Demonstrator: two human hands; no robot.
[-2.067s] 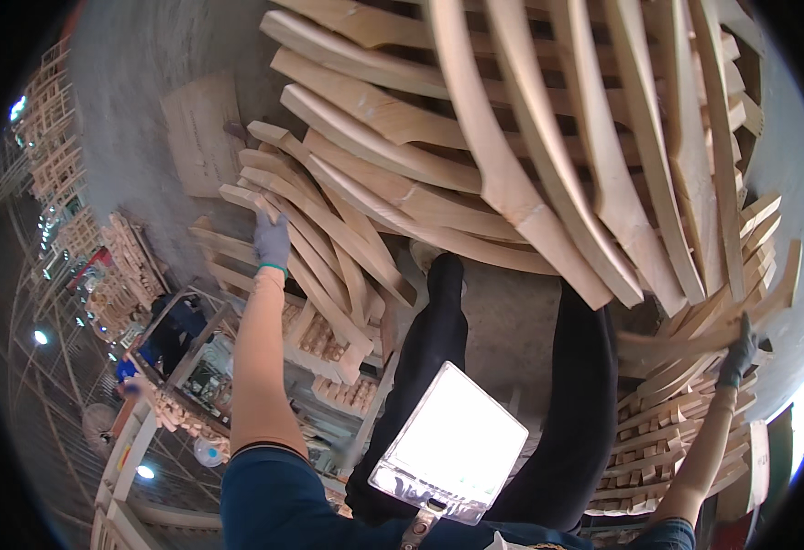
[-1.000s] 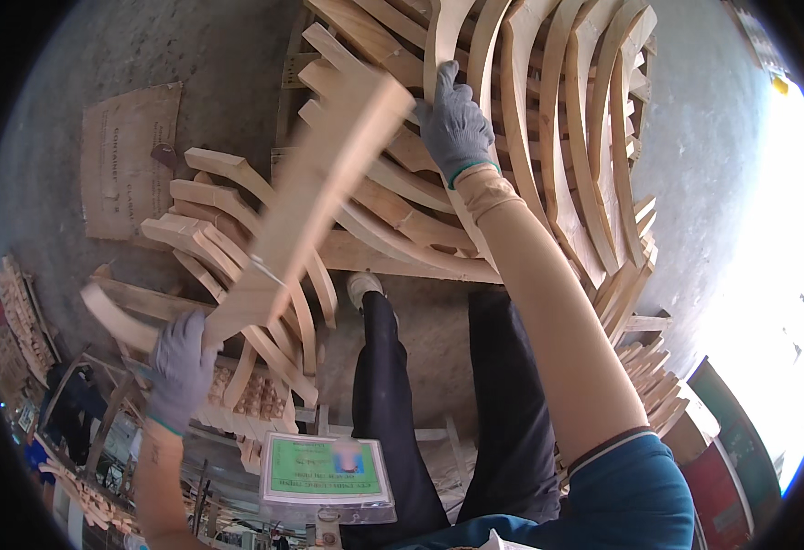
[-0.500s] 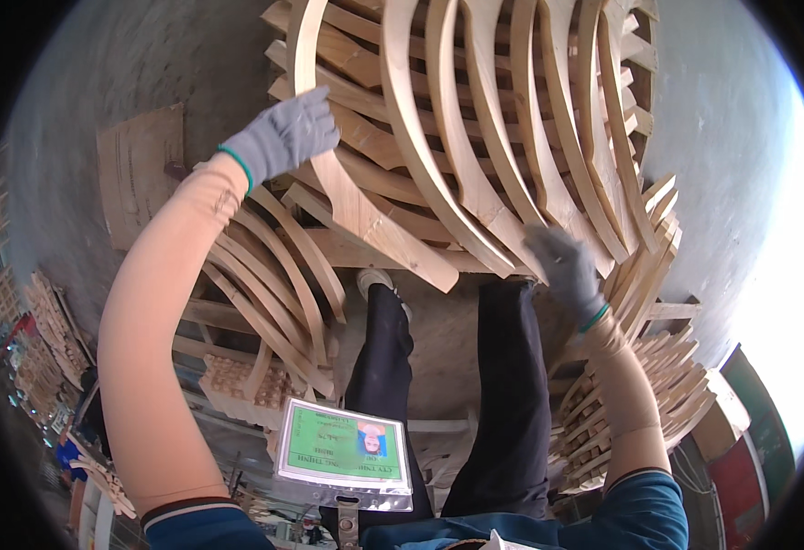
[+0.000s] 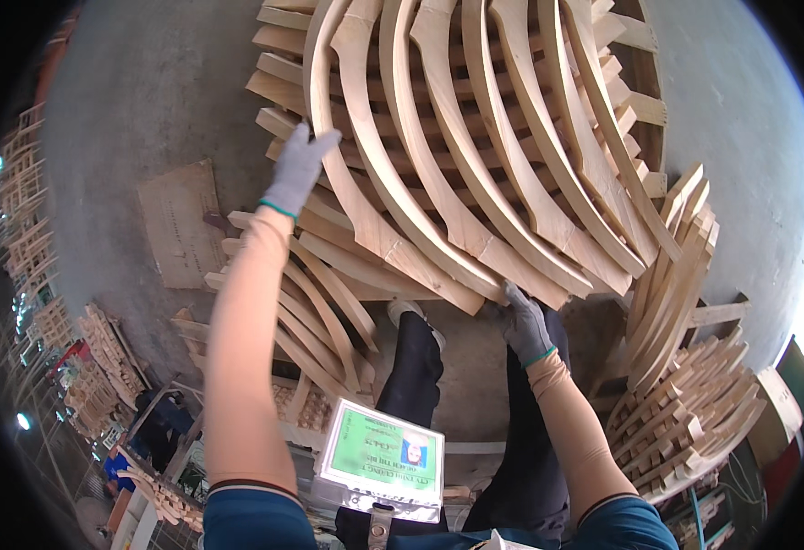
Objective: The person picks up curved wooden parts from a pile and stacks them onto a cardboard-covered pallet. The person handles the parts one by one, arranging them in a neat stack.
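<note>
Curved wooden pieces point(image 4: 457, 156) lie side by side on top of a large stack, their lower ends pointing toward me. My left hand point(image 4: 299, 168), in a grey glove with a green cuff, is at the outer edge of the leftmost curved piece point(image 4: 324, 101). Its fingers are spread, not wrapped round the wood. My right hand point(image 4: 527, 325), gloved the same way, is against the lower ends of the middle pieces. Its fingers point up, partly hidden by the wood, and look stretched rather than closed round a piece.
Crossed wooden pieces point(image 4: 278, 69) make up the layers beneath. More curved pieces stand in piles at the lower left point(image 4: 324, 316) and lower right point(image 4: 686, 422). A cardboard sheet point(image 4: 182, 225) lies on the grey floor to the left. A badge point(image 4: 383, 458) hangs before me.
My left hand has let go of the leftmost curved piece, which now lies alongside the others. My right hand has moved left along the pieces' lower ends. The view has shifted.
</note>
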